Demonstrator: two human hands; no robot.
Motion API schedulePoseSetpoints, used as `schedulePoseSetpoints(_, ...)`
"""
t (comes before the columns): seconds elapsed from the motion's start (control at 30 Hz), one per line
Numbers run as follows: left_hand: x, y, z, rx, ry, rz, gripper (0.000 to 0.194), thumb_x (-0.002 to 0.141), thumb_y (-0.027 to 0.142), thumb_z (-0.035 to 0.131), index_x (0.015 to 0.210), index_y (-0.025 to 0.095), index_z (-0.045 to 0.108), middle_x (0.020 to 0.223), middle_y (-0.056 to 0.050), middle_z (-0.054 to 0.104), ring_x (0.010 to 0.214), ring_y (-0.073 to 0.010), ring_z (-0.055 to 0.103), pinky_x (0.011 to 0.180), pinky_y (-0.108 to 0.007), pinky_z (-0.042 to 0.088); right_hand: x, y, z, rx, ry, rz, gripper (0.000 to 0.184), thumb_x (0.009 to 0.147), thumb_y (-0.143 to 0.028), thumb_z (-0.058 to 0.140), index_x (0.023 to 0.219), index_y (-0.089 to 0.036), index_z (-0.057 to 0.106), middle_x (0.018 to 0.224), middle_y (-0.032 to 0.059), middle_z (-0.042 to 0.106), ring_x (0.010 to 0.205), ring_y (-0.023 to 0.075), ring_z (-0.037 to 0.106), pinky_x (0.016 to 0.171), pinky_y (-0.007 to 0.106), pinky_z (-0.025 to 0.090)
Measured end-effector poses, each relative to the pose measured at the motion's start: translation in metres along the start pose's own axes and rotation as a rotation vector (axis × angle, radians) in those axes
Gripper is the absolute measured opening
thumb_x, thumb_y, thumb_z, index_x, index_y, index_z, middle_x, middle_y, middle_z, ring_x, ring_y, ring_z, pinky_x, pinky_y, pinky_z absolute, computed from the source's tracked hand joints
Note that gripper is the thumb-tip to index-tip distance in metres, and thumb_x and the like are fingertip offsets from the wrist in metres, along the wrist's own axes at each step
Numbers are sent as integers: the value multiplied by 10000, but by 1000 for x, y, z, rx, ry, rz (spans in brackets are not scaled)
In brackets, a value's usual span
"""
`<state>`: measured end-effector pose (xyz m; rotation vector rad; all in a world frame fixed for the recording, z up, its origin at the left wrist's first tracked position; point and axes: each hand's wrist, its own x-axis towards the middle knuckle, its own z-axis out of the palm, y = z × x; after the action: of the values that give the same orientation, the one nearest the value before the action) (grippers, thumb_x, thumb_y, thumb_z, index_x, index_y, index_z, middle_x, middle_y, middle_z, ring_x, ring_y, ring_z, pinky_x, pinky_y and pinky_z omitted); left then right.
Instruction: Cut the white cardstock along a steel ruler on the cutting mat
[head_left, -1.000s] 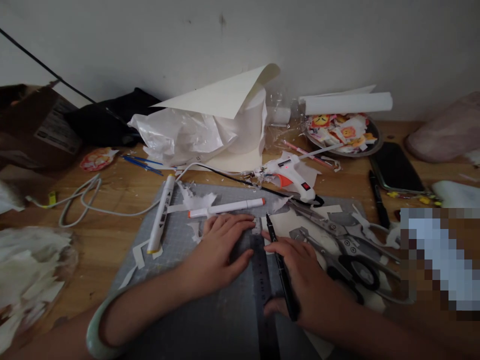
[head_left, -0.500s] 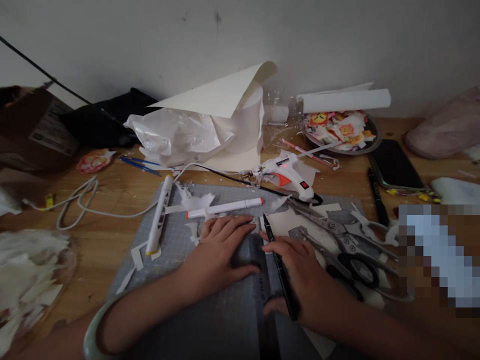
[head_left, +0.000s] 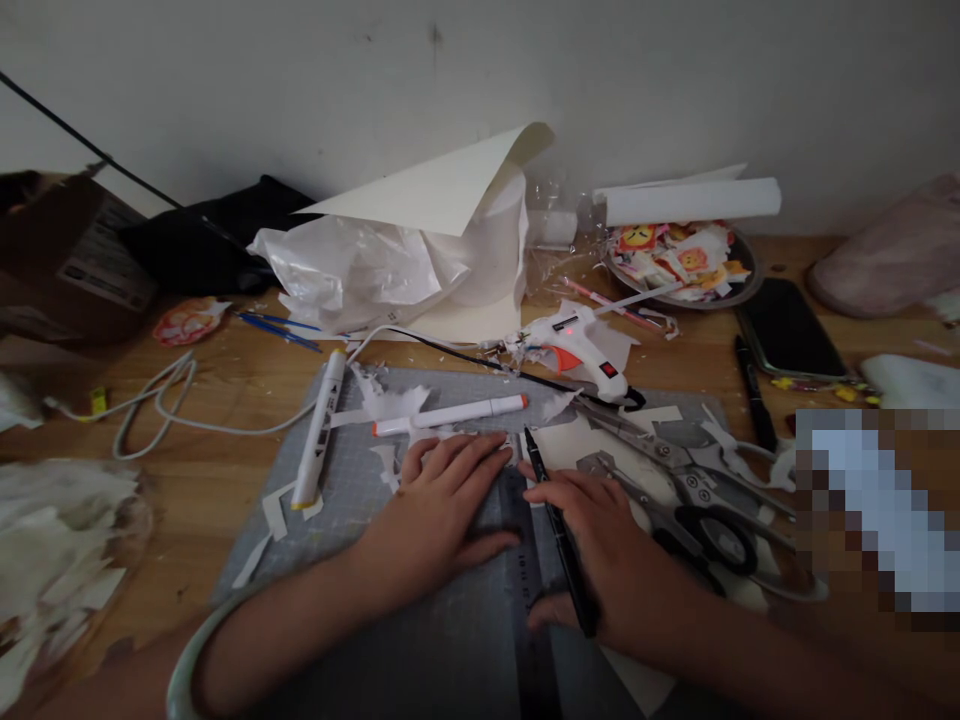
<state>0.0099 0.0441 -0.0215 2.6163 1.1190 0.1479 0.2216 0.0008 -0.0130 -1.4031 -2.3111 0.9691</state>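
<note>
Cluttered wooden desk, grey cutting mat (head_left: 360,560): left hand (head_left: 439,505) lies flat, fingers spread, beside the dark ruler (head_left: 525,560). Right hand (head_left: 600,560) grips a black pen (head_left: 559,540), tip at the ruler's far end over cream paper (head_left: 570,445). No drawn line is discernible; marking appears barely begun.

Wooden table (head_left: 225,480) (cluttered) against grey wall (head_left: 675,80).

View: one head-worn camera, looking forward and down.
Facing: across the bench (head_left: 225,480) toward the wall (head_left: 675,90).
Nearness: close, both forearms entering from the bottom edge.
</note>
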Motion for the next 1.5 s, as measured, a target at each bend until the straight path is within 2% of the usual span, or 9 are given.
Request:
schedulePoseSetpoints(0.13,-3,3,3,77,22,43,651,855,520,529,1360,129,404,1352,-142,507,1201,-325,438,981,-497,339,1,1,-2,75,44,-19,682,626,-513,768,1165,-186,508,1187,140,583,1095,306,523,929,484,401)
schedulePoseSetpoints(0.2,-4,4,3,109,30,65,656,857,519,525,1359,114,405,1357,-150,502,1201,-329,435,975,-490,345,0,1,-3,125,103,-14,561,721,-460,711,1162,-186,498,1170,123,596,1078,275,542,926,451,424)
schedulePoseSetpoints(0.3,-4,5,4,149,34,96,578,871,479,530,1346,165,434,1378,-128,488,1208,-333,427,964,-498,346,-4,-1,-8,162,182,-12,318,896,-295,510,1201,-213,476,1189,80,600,1121,212,538,950,385,439)
schedulePoseSetpoints(0.37,-5,5,4,160,35,118,533,877,451,537,1338,200,447,1382,-104,490,1208,-330,428,960,-499,349,-7,-3,-12,162,213,-22,308,935,-232,422,1240,-238,466,1225,55,594,1168,182,520,975,351,435)
schedulePoseSetpoints(0.57,-5,4,4,105,19,105,524,875,438,547,1334,203,450,1378,-91,499,1216,-325,425,963,-501,361,-6,-2,-15,186,363,-85,317,932,-229,415,1226,-290,519,1170,17,631,1098,184,582,937,351,494)
schedulePoseSetpoints(0.7,-4,4,3,45,4,73,524,872,416,558,1339,211,441,1382,-89,494,1234,-322,412,980,-506,354,-3,0,-13,169,385,-65,290,920,-215,402,1169,-270,540,1113,29,654,1050,192,608,915,356,505)
schedulePoseSetpoints(0.9,-1,5,0,-45,-18,32,524,856,391,586,1336,241,440,1378,-71,498,1227,-306,420,993,-501,347,0,6,-12,157,373,97,143,882,-259,470,1006,-226,534,935,44,660,869,194,644,741,304,537)
schedulePoseSetpoints(1.2,-1,5,0,-27,-26,31,514,849,369,594,1322,227,450,1385,-71,495,1220,-311,423,986,-513,342,0,10,-7,226,321,73,143,916,-242,476,1053,-241,517,956,12,641,876,158,619,782,285,481)
schedulePoseSetpoints(1.5,-1,6,-2,-30,-28,29,502,852,369,586,1318,229,460,1378,-76,501,1225,-314,424,986,-514,343,0,10,-9,206,316,77,138,915,-260,471,1033,-231,536,962,30,656,885,182,631,775,303,495)
